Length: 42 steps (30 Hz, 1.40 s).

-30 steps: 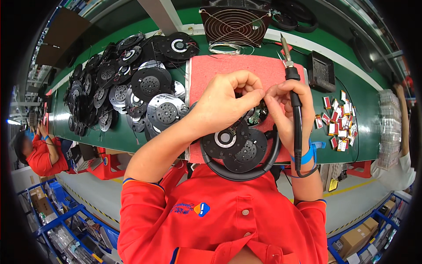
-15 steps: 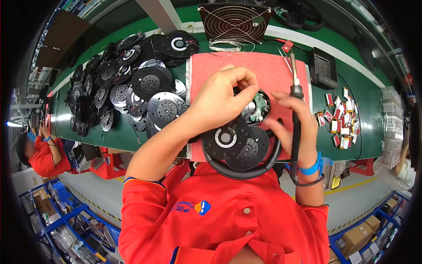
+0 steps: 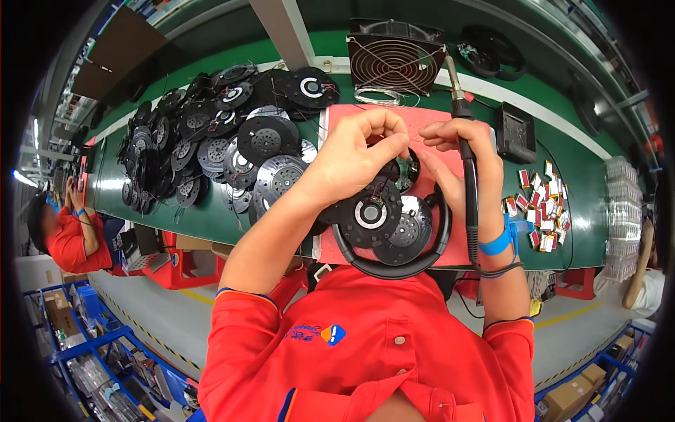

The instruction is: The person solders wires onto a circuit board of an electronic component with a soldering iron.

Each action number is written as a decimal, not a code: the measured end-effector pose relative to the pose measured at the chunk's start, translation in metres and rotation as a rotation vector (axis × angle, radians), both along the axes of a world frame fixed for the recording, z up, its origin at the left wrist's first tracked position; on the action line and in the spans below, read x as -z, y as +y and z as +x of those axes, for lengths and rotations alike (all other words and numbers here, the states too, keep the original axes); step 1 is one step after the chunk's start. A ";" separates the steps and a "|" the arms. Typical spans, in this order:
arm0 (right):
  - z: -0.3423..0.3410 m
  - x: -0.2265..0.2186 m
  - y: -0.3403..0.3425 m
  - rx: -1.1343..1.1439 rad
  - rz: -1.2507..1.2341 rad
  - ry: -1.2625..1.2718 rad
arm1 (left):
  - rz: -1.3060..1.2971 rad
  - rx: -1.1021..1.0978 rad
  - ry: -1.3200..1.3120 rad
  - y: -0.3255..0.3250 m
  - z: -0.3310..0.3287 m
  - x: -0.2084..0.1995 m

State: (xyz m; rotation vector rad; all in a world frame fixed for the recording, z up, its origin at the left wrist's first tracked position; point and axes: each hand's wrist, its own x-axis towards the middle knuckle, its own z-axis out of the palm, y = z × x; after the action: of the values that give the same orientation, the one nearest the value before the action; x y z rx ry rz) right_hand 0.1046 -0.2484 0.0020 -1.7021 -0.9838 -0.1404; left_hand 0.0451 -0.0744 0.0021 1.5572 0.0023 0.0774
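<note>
— Both hands are up over the red mat, we see. How do they sit?

— Our left hand has its fingers curled together, thumb and forefinger pinched at something too thin for us to make out, maybe a wire. Our right hand is clamped around the black handle of a soldering iron, whose tip points away from us toward the far edge of the counter. The two hands nearly touch at the fingertips.

— And the fan we are working on?

— The black fan lies on the mat just below our hands, close to the counter's near edge. Its round frame is at the bottom, the hub with a white ring sits in the middle, and a small green circuit board shows between our hands, partly hidden by the left one.

— What lies around us?

— A big pile of rotors, black and silver, covers the counter to our left. A square fan with a wire grille stands at the far side, a small black box sits right of the mat, and small red and white packets are scattered beyond our right wrist, which wears a blue band. Another person in red sits far to the left.
</note>
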 end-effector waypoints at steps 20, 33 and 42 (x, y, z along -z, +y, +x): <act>-0.003 0.008 0.016 -0.097 0.301 0.410 | -0.090 -0.023 -0.024 -0.001 0.000 0.000; -0.005 0.018 0.017 -0.058 0.257 0.320 | -0.148 -0.012 -0.024 -0.002 -0.002 0.002; -0.002 0.015 0.018 -0.107 0.326 0.388 | -0.084 -0.020 0.021 -0.002 -0.002 -0.002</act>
State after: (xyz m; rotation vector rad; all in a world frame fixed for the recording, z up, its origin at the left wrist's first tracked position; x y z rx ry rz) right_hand 0.1024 -0.2307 -0.0133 -1.3114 -0.7147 0.0942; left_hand 0.0432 -0.0762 0.0040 1.4743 0.0376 0.0754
